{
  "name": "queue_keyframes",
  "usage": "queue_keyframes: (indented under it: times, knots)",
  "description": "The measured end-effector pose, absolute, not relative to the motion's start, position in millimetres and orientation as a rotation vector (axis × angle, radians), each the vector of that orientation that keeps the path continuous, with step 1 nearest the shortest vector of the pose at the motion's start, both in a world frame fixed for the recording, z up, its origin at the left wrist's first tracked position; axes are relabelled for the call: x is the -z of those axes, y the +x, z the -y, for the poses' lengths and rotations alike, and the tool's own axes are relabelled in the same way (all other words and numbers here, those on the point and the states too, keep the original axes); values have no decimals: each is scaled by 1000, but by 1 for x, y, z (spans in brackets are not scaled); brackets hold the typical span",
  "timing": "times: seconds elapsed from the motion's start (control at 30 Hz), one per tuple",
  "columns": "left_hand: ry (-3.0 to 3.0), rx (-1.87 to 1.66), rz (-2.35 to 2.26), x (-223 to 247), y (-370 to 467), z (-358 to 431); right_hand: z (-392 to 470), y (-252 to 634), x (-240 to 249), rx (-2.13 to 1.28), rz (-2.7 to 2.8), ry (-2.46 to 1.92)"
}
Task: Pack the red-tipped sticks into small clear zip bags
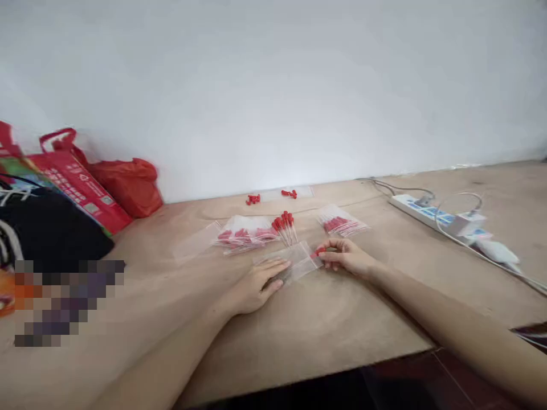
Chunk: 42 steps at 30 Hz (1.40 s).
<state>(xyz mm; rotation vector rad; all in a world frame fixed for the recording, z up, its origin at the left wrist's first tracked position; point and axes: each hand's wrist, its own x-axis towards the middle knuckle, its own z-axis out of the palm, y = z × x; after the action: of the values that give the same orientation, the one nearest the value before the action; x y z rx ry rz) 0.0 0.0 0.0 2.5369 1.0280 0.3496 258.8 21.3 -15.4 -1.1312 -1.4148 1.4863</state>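
1. Nearest, the left hand [255, 286] lies palm down on the table [342, 330], fingers stretched out over one end of a clear bag [301, 263], holding it flat rather than gripping it.
2. The right hand [349, 258] is at the bag's other end, thumb and fingertips pinched on a small red piece [319, 250]. Whether any part of that piece is inside the bag, I cannot tell.
3. Just beyond the clear bag, red-headed sticks [284, 221] lie fanned out, loose, their pale ends towards it.
4. Left of the fan is an overlapping pile of filled bags [243, 234] with red contents; a flat bag [195, 243] beside it shows nothing red.
5. Right of the fan, past the right hand, sits another stack of bags [342, 221], red inside.
6. Farthest, near the wall, two red clusters [253, 199] lie apart from each other, by a flat clear strip.
7. The work looks partway: both bag groups are already filled, while the bag between the hands shows little red and the fanned sticks remain unbagged.
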Motion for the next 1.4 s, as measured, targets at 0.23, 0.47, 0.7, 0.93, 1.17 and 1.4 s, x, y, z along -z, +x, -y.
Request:
queue_keyframes:
  times: [0.23, 0.47, 0.7, 0.93, 1.17, 1.4]
  knots:
    - [2525, -381, -1009, -3, 4, -2, -22, 257, 18, -1688, 1454, -755]
    - [2518, -396, -1010, -5, 5, 0, -26, 250, 24, -1763, 1385, -705]
    - [2478, -368, -988, -8, -6, 0, -29, 262, 15, -1592, 1677, -945]
    - [2450, -386, -934, -9, -10, -1, -29, 265, 10, -1285, 2052, -833]
    - [2460, -346, -928, -4, -12, -2, -43, 277, 13, -1098, 2064, -1032]
    - [2454, -306, -919, -5, -13, -4, -90, 239, 3, -624, 1842, -1546]
